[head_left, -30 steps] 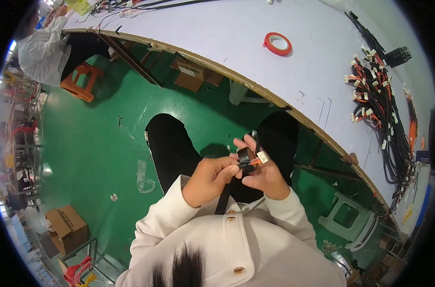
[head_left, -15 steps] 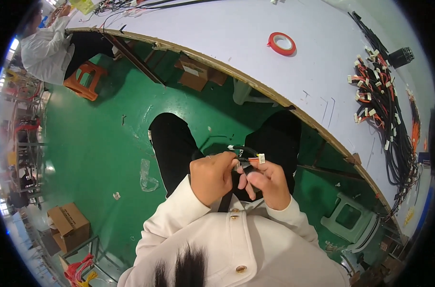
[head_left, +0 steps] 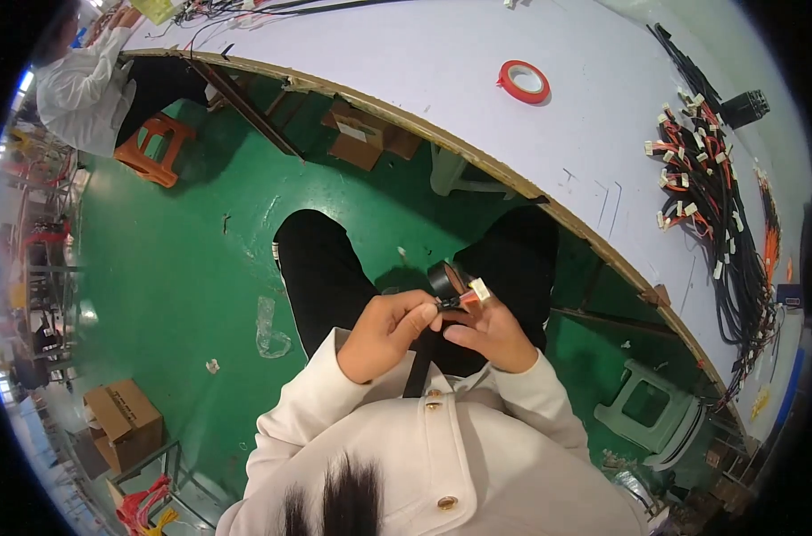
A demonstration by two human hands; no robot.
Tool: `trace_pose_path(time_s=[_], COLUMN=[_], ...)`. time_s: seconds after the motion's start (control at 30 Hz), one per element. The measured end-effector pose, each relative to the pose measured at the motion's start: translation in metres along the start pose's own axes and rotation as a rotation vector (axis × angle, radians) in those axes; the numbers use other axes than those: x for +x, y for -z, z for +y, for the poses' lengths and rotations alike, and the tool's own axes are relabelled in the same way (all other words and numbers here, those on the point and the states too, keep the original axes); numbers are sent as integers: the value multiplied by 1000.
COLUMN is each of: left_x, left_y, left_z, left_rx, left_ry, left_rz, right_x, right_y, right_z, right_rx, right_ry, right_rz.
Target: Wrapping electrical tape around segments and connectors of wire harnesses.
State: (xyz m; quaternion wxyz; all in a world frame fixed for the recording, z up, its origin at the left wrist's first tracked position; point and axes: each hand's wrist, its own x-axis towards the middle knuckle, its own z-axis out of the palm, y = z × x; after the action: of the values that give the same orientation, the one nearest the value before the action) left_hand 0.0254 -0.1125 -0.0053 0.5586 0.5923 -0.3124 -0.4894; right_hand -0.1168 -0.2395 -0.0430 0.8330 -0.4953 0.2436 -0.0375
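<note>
Over my lap, my left hand [head_left: 386, 332] and my right hand [head_left: 483, 332] meet in front of my cream jacket. Between the fingertips sits a small wire end with a white connector [head_left: 479, 289] and red-orange leads. A roll of black tape [head_left: 444, 278] rests against the top of my fingers, and a black strip hangs down between my hands. My left thumb and forefinger pinch the wire just behind the connector; my right hand cups it from below.
A long pale worktable [head_left: 477, 98] curves across the top with a red tape roll [head_left: 524, 80] and a bundle of wire harnesses [head_left: 710, 188] at right. Green floor, an orange stool [head_left: 154, 147], cardboard boxes [head_left: 120, 420], a grey stool [head_left: 649, 411]. Another person [head_left: 84, 80] sits far left.
My hands have stayed together over my lap while working the connector. The tape roll has shifted a little to the top of my fingers, and the white connector now points up right.
</note>
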Motion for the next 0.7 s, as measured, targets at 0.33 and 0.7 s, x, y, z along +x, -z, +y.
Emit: trace_pose_path(time_s=[0.33,0.7], left_x=[-1,16], left_y=[-9,-11], left_z=[7,-22], left_rx=[62,613], left_ry=[-121,-441], left_rz=[88,427], right_x=[6,-8], right_y=[-5,-30], right_z=[-25,-23], right_rx=[-62,-243], right_ry=[284,186], right_rz=[-164,226])
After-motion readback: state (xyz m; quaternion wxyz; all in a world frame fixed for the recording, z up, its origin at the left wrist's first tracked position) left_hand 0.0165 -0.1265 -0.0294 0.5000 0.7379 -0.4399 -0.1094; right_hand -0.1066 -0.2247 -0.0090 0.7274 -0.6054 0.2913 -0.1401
